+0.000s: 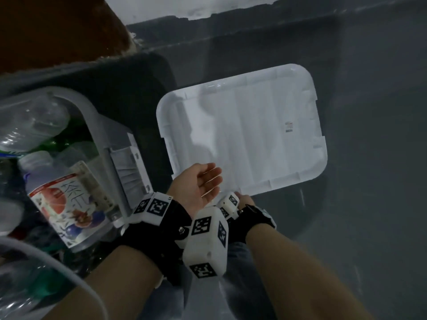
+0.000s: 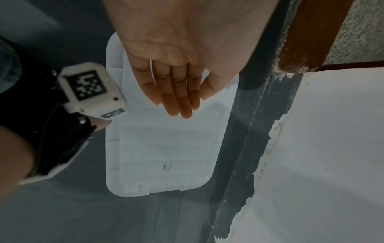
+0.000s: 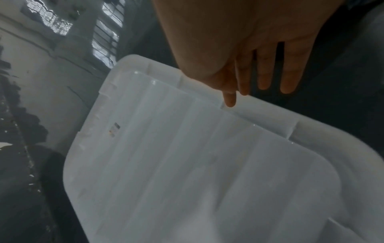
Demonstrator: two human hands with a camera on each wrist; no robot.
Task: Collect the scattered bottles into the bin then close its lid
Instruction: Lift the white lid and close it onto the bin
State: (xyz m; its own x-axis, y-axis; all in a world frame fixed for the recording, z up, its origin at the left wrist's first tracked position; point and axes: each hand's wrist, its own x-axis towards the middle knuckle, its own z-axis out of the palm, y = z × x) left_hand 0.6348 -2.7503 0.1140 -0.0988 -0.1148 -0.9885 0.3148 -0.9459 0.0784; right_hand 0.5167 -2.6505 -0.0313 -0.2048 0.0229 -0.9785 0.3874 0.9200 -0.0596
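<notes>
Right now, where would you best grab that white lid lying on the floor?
Probably by its raised rim on the near long edge, coming from the person's side. The lid lies flat on the floor, so only the lip offers purchase; the right hand already fingers it, while the left hand hovers open above.

White translucent lid (image 1: pixel 249 135) flat on floor beside open bin (image 1: pixel 120 158); bottles (image 1: pixel 67 199) piled inside bin.

Bare forearms, each with a black wrist strap (image 1: pixel 161 224) carrying white plastic blocks (image 1: pixel 206 241) (printed with black-and-white square markers).
</notes>
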